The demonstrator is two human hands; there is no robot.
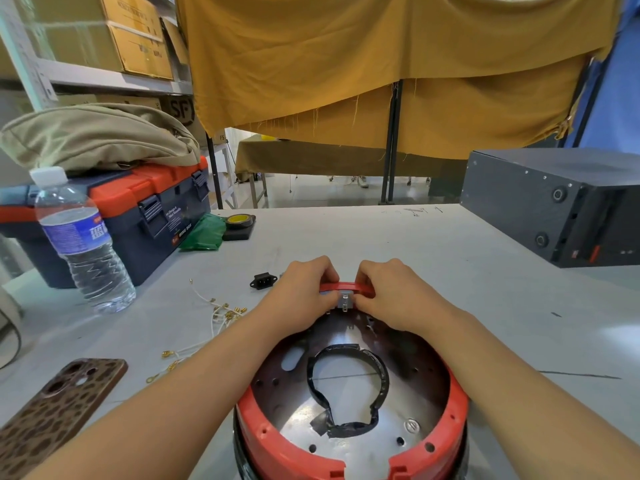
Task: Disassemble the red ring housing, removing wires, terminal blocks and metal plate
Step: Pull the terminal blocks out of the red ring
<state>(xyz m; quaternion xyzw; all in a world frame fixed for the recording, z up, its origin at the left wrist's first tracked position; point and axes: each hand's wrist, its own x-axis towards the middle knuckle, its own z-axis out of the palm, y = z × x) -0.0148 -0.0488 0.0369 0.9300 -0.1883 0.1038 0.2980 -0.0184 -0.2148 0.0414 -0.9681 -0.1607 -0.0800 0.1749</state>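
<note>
Task looked roughly midway, judging from the layout. The red ring housing (pixel 349 441) sat on the table (pixel 450 271) right in front of the person, far rim between both hands. Loose white wires (pixel 221 311) with brass terminals already lay on the table to the left, well apart from the housing, so wire removal seemed mostly done. A black power socket (pixel 263 281) also lay out beside the left hand. The left hand (pixel 304 289) had fingers curled over the far rim; the right hand (pixel 388 292) likewise curled on the rim, its fingertips pinching at a small grey terminal block (pixel 345 300) seated inside the rim. That block was not yet out; probably the current step. The metal plate (pixel 349 393) was still in the housing, with a black taped loop (pixel 346 386) lying on it. Whether other blocks remained, could not tell.
</note>
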